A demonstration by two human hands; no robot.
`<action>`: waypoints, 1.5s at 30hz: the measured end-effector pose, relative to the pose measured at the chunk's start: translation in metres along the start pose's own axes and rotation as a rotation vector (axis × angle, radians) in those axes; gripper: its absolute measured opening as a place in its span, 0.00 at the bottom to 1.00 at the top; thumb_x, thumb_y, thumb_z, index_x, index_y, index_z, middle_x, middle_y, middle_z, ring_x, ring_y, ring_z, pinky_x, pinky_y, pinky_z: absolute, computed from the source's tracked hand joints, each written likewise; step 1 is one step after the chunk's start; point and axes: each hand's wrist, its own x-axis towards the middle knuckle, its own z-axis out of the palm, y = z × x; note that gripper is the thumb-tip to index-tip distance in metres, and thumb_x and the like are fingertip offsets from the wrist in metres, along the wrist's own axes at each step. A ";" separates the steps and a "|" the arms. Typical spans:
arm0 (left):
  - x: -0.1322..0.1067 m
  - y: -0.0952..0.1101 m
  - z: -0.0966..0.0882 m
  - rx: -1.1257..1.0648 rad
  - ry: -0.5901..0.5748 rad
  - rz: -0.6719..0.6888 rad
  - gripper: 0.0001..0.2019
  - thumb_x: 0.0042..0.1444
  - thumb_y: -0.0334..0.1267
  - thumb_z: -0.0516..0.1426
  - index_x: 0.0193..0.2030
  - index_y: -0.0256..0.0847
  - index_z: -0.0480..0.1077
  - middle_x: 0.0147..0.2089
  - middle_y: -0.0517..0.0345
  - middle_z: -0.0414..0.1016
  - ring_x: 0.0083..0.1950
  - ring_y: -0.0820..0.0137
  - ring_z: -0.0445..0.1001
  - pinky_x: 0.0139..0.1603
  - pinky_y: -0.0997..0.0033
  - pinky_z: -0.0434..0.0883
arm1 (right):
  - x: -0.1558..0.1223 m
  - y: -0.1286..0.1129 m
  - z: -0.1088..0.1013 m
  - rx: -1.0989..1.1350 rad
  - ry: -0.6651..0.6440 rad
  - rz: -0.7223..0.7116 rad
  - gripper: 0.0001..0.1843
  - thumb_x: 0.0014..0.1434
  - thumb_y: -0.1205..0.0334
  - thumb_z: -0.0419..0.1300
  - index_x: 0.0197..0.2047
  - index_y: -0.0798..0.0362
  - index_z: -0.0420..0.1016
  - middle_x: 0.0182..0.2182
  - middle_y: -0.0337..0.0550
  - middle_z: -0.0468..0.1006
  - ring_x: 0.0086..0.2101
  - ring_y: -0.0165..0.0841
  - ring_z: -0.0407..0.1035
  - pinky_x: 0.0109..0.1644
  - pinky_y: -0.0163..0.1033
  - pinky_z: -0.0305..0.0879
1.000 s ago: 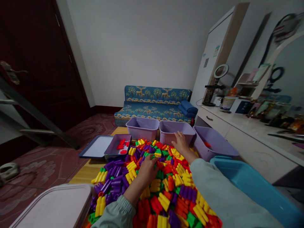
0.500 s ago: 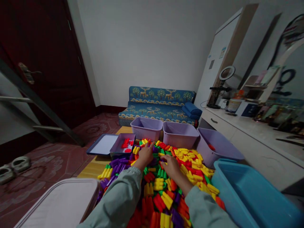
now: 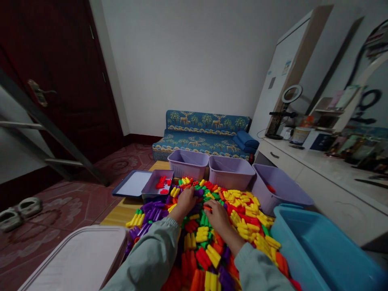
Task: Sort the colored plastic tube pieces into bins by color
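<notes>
From my remote station I had both bare hands in view, in pale green sleeves, low over a broad pile of plastic pieces heaped across a wooden table. The pieces were red, orange, yellow, green and purple, many formed like short tubes joined side by side.

Left hand: farther forward, among the pieces toward the pile's far edge, fingers pointing down near some purple ones. Its fingertips were partly hidden; I could not tell whether they had closed on anything.

Right hand: nearer the middle, fingers bent, an orange piece at the fingertips. I could not tell whether it was gripped or only touched. The two hands were apart.

Purple pieces lay thick on the pile's left; yellow dominated on the right. Beyond the left hand, a small tray held red pieces, a blue-rimmed lid beside it. Three lilac bins lined the far side, the rightmost with something red inside. A turquoise tub stood right, a whitish lid near left.
</notes>
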 end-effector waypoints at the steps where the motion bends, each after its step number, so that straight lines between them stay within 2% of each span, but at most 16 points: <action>1: -0.002 -0.001 0.001 -0.057 0.032 -0.025 0.10 0.53 0.35 0.58 0.42 0.36 0.69 0.40 0.50 0.74 0.44 0.64 0.73 0.44 0.68 0.67 | 0.000 0.000 0.001 0.027 0.011 0.007 0.13 0.53 0.68 0.56 0.40 0.51 0.78 0.41 0.46 0.79 0.45 0.39 0.70 0.53 0.41 0.63; 4: -0.010 0.001 0.002 -0.446 0.099 -0.171 0.07 0.53 0.38 0.57 0.36 0.36 0.67 0.31 0.57 0.72 0.34 0.69 0.72 0.36 0.71 0.67 | 0.000 -0.002 0.002 0.166 0.076 0.050 0.15 0.54 0.65 0.56 0.44 0.52 0.76 0.43 0.48 0.78 0.43 0.38 0.72 0.51 0.43 0.66; 8: -0.027 0.013 0.000 -1.265 -0.093 -0.289 0.14 0.49 0.46 0.61 0.35 0.37 0.66 0.24 0.64 0.66 0.23 0.76 0.67 0.26 0.77 0.64 | 0.003 -0.011 0.000 0.421 0.141 0.098 0.21 0.57 0.55 0.56 0.51 0.54 0.71 0.45 0.50 0.78 0.42 0.38 0.73 0.49 0.42 0.68; 10: -0.036 0.018 0.001 -1.472 -0.164 -0.284 0.19 0.45 0.48 0.63 0.37 0.38 0.66 0.24 0.64 0.67 0.24 0.77 0.68 0.26 0.78 0.64 | 0.005 -0.017 -0.002 0.523 0.131 0.119 0.23 0.57 0.51 0.55 0.51 0.54 0.71 0.44 0.49 0.79 0.44 0.38 0.73 0.49 0.42 0.68; 12: -0.043 0.020 0.002 -1.528 -0.187 -0.277 0.21 0.43 0.49 0.64 0.39 0.39 0.66 0.25 0.64 0.67 0.25 0.76 0.70 0.25 0.79 0.64 | 0.007 -0.023 -0.005 0.574 0.103 0.131 0.24 0.57 0.49 0.56 0.51 0.55 0.72 0.41 0.49 0.79 0.42 0.38 0.74 0.47 0.41 0.69; 15: -0.045 0.018 0.007 -1.404 -0.162 -0.264 0.19 0.49 0.48 0.59 0.43 0.39 0.65 0.24 0.64 0.67 0.24 0.75 0.69 0.24 0.78 0.64 | 0.007 -0.030 -0.007 0.560 0.049 0.139 0.24 0.55 0.49 0.57 0.50 0.55 0.72 0.37 0.48 0.80 0.37 0.39 0.75 0.43 0.42 0.70; 19: -0.047 0.013 0.014 -0.763 0.084 -0.130 0.09 0.55 0.35 0.51 0.42 0.38 0.68 0.31 0.55 0.74 0.33 0.68 0.73 0.34 0.71 0.68 | 0.008 -0.036 -0.005 0.496 0.012 0.085 0.21 0.54 0.53 0.59 0.49 0.54 0.73 0.41 0.48 0.80 0.42 0.40 0.74 0.48 0.43 0.69; 21: -0.051 0.013 0.016 -0.436 0.116 -0.075 0.11 0.54 0.31 0.51 0.42 0.36 0.70 0.34 0.50 0.76 0.37 0.63 0.75 0.37 0.68 0.68 | 0.008 -0.039 -0.003 0.474 0.004 0.053 0.20 0.53 0.55 0.59 0.49 0.53 0.74 0.42 0.48 0.79 0.44 0.40 0.73 0.50 0.44 0.67; 23: -0.056 0.015 0.015 -0.261 0.092 -0.063 0.13 0.55 0.32 0.50 0.45 0.36 0.70 0.35 0.47 0.77 0.38 0.60 0.75 0.37 0.66 0.68 | 0.008 -0.040 -0.001 0.479 0.018 0.043 0.18 0.53 0.57 0.58 0.47 0.52 0.75 0.43 0.47 0.79 0.45 0.40 0.73 0.52 0.44 0.67; 25: -0.060 0.017 0.013 -0.244 0.078 -0.042 0.14 0.57 0.32 0.48 0.48 0.37 0.70 0.35 0.48 0.77 0.38 0.61 0.76 0.37 0.68 0.68 | 0.009 -0.038 0.001 0.531 0.053 0.091 0.17 0.52 0.56 0.59 0.44 0.52 0.75 0.39 0.46 0.80 0.40 0.39 0.75 0.46 0.42 0.70; 27: -0.062 0.018 0.011 -0.307 0.117 -0.008 0.15 0.58 0.31 0.47 0.49 0.39 0.69 0.38 0.50 0.77 0.40 0.64 0.76 0.40 0.68 0.68 | 0.009 -0.035 0.003 0.635 0.075 0.212 0.16 0.52 0.53 0.59 0.41 0.52 0.75 0.30 0.43 0.80 0.27 0.35 0.74 0.31 0.38 0.71; 30: -0.063 0.019 0.010 -0.378 0.254 0.015 0.14 0.58 0.29 0.47 0.47 0.38 0.70 0.44 0.49 0.74 0.46 0.65 0.73 0.46 0.67 0.68 | 0.011 -0.030 0.004 0.870 0.089 0.441 0.16 0.51 0.49 0.60 0.37 0.53 0.73 0.19 0.37 0.74 0.16 0.30 0.66 0.16 0.32 0.59; 32: -0.064 0.019 0.011 -0.358 0.312 0.012 0.15 0.58 0.29 0.47 0.47 0.38 0.71 0.47 0.48 0.72 0.48 0.64 0.71 0.49 0.65 0.68 | 0.015 -0.030 0.002 1.026 0.088 0.571 0.16 0.49 0.52 0.63 0.38 0.53 0.72 0.19 0.36 0.74 0.17 0.29 0.68 0.15 0.30 0.59; 34: -0.065 0.019 0.012 -0.303 0.292 0.027 0.14 0.57 0.30 0.49 0.46 0.39 0.72 0.47 0.49 0.71 0.49 0.63 0.68 0.50 0.63 0.67 | 0.022 -0.032 -0.003 1.127 0.063 0.647 0.18 0.46 0.57 0.66 0.40 0.53 0.71 0.22 0.36 0.76 0.21 0.31 0.72 0.17 0.30 0.63; 38: -0.069 0.021 0.012 -0.193 0.166 0.063 0.12 0.55 0.33 0.54 0.43 0.42 0.75 0.45 0.52 0.73 0.49 0.61 0.65 0.50 0.62 0.66 | 0.046 -0.041 -0.015 1.168 0.014 0.655 0.15 0.48 0.59 0.66 0.39 0.53 0.70 0.25 0.39 0.77 0.25 0.33 0.75 0.20 0.32 0.69; 45: -0.072 0.025 0.010 -0.172 0.166 0.016 0.10 0.57 0.34 0.53 0.39 0.44 0.77 0.43 0.56 0.74 0.49 0.64 0.65 0.49 0.67 0.64 | 0.120 -0.063 -0.025 1.306 0.073 0.684 0.06 0.53 0.71 0.61 0.31 0.54 0.66 0.17 0.35 0.72 0.20 0.28 0.70 0.27 0.34 0.73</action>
